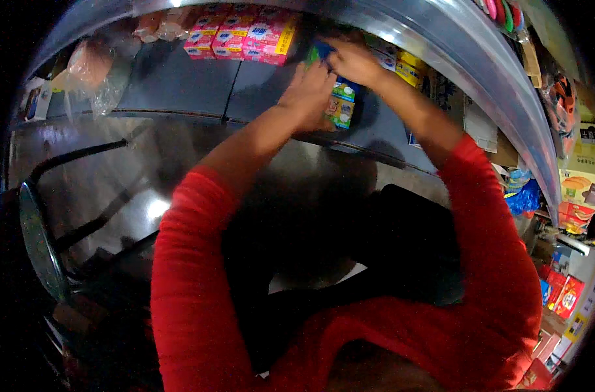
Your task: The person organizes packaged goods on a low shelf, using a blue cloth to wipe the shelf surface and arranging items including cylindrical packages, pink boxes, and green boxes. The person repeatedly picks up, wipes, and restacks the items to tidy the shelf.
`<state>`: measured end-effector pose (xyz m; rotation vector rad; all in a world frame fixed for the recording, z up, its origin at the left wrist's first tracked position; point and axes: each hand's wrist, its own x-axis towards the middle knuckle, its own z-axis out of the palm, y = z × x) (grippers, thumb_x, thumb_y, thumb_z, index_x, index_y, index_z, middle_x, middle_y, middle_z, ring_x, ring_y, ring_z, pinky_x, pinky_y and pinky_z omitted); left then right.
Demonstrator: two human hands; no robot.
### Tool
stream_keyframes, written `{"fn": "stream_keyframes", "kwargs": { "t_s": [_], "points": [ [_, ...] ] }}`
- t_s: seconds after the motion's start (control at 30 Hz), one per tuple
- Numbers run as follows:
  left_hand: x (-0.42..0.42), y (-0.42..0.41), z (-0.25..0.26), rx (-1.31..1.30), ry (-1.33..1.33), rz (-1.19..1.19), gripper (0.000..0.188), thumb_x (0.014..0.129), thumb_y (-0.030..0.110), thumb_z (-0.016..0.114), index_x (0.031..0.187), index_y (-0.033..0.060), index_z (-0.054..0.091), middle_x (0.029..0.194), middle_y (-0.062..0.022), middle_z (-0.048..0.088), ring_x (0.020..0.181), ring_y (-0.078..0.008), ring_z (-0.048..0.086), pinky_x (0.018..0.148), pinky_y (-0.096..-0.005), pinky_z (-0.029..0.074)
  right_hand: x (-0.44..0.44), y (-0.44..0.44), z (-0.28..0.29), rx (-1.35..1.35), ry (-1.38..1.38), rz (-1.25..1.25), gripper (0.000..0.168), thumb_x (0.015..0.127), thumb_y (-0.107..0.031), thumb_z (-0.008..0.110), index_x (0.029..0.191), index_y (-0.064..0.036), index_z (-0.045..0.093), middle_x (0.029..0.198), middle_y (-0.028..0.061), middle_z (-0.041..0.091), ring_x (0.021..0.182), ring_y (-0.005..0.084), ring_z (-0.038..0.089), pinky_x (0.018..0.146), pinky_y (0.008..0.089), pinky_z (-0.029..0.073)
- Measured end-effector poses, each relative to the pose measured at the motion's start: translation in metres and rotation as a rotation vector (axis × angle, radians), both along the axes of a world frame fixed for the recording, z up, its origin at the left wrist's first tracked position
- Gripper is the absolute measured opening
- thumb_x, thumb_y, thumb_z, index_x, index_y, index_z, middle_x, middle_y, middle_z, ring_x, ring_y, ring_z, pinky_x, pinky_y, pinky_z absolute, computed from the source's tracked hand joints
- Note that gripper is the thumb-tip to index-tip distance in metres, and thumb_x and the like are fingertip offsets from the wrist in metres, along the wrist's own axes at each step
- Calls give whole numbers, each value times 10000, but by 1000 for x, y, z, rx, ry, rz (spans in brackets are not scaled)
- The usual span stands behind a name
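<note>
My left hand (310, 85) and my right hand (352, 60) meet at a small blue-and-green package (320, 51) over the grey tabletop (180, 88). Fingers of both hands are on this package and cover much of it; motion blurs them. Just below my hands, near the table's front edge, stand green-and-yellow printed packs (340, 111), partly hidden by my left hand and wrist. Left of my hands, pink-and-yellow wrapped packs (243, 36) with writing stand close together in a block.
A clear plastic bag (94, 73) with something pinkish lies at the table's left. Yellow packs (409, 68) stand behind my right forearm. A curved translucent rim (400, 24) arches across the top and right. A black-framed chair (42, 240) is at left; shelved goods (567, 294) line the right.
</note>
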<state>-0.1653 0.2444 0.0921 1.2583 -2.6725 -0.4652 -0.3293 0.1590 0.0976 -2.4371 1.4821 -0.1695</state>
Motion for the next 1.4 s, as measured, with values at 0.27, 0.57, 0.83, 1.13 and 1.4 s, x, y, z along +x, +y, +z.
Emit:
{"fn": "stream_keyframes", "kwargs": {
  "t_s": [0.27,0.57,0.83,1.13,1.4],
  "points": [
    [0,4,-26,36,55,62,1083,585,526,789,1373,-21,287,1457,-240,222,1380,-363,170,1087,-505,218,-28,-3,-30,-195,50,10,491,788,-150,526,1279,-156,525,1230,194,546,1107,377,518,978,443,398],
    [-3,4,-11,75,-56,49,1043,607,403,816,1400,19,258,1498,-225,131,1395,-375,122,1103,-527,205,-187,2,-58,-375,479,-296,408,815,-175,517,1215,-119,569,1097,168,611,994,331,580,939,471,420],
    [-8,5,-19,-50,23,45,1025,541,438,833,1328,-16,358,1438,-242,247,1351,-382,214,1081,-516,230,-147,-109,-30,-689,495,-49,402,804,-159,519,1191,-59,566,1096,202,592,987,342,576,893,463,443],
    [-14,2,-35,-58,119,78,1003,532,438,841,1290,-45,398,1413,-261,285,1329,-397,251,1088,-438,274,-149,-87,-52,-533,474,-56,426,778,-112,520,1197,-42,551,1150,222,561,993,366,562,856,461,455],
    [-11,0,-41,-124,89,85,929,550,405,838,1257,-49,442,1379,-279,325,1301,-424,283,1092,-453,250,-105,8,-31,-288,206,-202,536,782,-89,501,1306,-3,432,1302,269,446,1173,417,453,1009,445,365]
  ]
}}
